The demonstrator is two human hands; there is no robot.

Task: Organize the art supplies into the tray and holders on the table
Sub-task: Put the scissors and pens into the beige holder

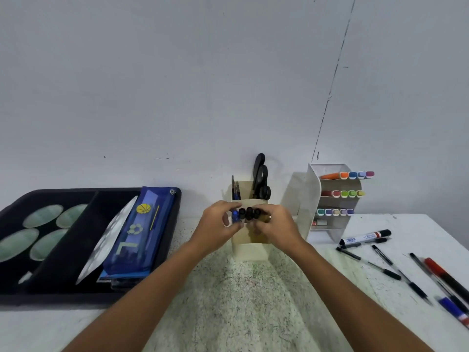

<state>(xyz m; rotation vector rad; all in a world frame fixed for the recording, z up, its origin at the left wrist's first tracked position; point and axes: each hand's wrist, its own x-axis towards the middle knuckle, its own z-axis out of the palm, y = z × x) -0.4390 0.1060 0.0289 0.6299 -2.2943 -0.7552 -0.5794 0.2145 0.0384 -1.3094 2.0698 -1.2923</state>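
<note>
Showing both grips curled round a marker bundle (245,215) over the cream holder (250,246) at desk 12 o'clock, left hand (218,226) & right hand (276,228) pinching caps; prob. light, stiff, slippery—hold mid-barrel.

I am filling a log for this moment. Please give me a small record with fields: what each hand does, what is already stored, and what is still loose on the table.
left hand: left hand grips the blue marker over the beige holder
right hand: right hand holds the black markers
stored in holder: scissors
marker rack: colored markers in rows
black tray: blue pencil case
still loose: pens and markers on the table, right side
</note>
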